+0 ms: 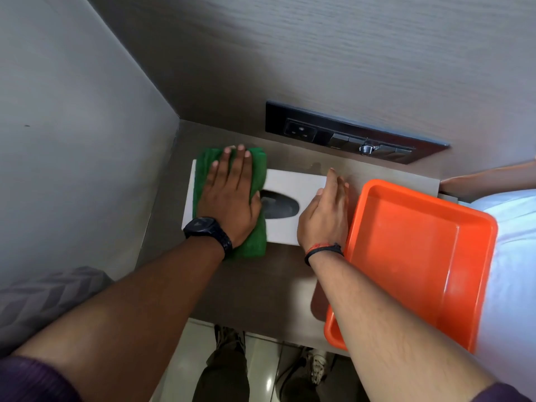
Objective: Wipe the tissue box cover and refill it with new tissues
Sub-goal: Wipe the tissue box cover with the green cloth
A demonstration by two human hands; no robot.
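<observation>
Green cloth under flat left hand; right hand steadying box cover.

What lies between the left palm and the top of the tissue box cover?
In the head view, a folded green cloth lies under the left hand, pressed flat on the white tissue box cover.

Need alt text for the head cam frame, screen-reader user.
The left hand presses a green cloth flat on the white tissue box cover while the right hand steadies its right end. An empty orange tray sits beside it on the brown counter.
</observation>
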